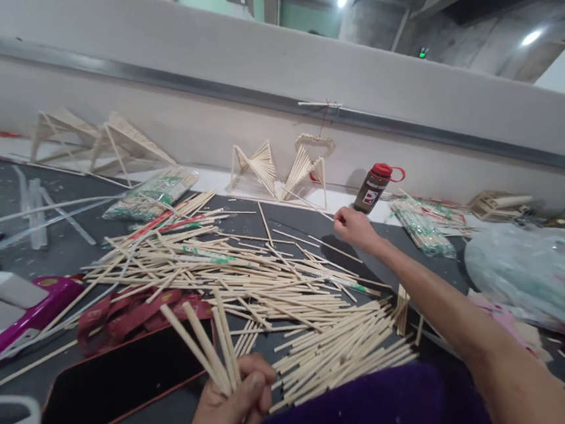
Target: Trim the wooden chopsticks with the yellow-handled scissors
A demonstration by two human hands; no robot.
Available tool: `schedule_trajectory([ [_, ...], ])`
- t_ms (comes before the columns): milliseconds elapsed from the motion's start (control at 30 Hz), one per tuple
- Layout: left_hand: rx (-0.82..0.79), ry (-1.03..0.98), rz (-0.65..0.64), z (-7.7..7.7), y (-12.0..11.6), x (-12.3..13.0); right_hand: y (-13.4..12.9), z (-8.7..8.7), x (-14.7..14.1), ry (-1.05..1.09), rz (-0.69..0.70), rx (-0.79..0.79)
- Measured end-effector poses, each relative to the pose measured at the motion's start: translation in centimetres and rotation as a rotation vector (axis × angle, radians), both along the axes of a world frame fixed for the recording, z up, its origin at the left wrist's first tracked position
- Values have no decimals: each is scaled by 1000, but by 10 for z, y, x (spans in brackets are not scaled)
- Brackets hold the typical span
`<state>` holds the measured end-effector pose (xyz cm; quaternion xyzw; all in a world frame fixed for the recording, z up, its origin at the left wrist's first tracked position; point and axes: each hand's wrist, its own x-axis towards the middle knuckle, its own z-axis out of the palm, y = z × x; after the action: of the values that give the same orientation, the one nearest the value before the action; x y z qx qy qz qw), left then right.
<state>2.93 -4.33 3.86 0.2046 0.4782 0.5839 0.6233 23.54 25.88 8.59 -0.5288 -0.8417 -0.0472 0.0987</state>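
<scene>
left hand (239,399), at bottom center, is closed around a fanned bunch of sticks (202,343). right of center, the right hand (355,228) pinches a thin stick (312,206), fingers curled shut, near the red-capped bottle (372,188). loose sticks (256,282) cover mid-frame.

L hand (236,399) grips few sticks (204,344); R hand (355,227) w/ 1 stick (308,202) nr bottle (373,188).

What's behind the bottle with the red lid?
Behind the bottle you can see the pale wall, with a shadow on it. The bottle covers the spot straight behind it, so I can't tell whether anything small is hidden there.
</scene>
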Motion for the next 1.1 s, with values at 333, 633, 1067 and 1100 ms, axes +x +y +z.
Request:
schedule_trajectory([
  [333, 172, 110, -10, 29, 9, 5, -89, 56, 28, 258, 156, -233],
  [633, 579, 870, -160, 83, 45, 13, -190, 137, 44, -212, 342, -194],
  [1067, 515, 247, -805, 57, 101, 31, -175, 175, 8, -59, 376, -67],
  [1100, 515, 246, -788, 53, 104, 29, -171, 172, 3, -40, 390, -81],
])
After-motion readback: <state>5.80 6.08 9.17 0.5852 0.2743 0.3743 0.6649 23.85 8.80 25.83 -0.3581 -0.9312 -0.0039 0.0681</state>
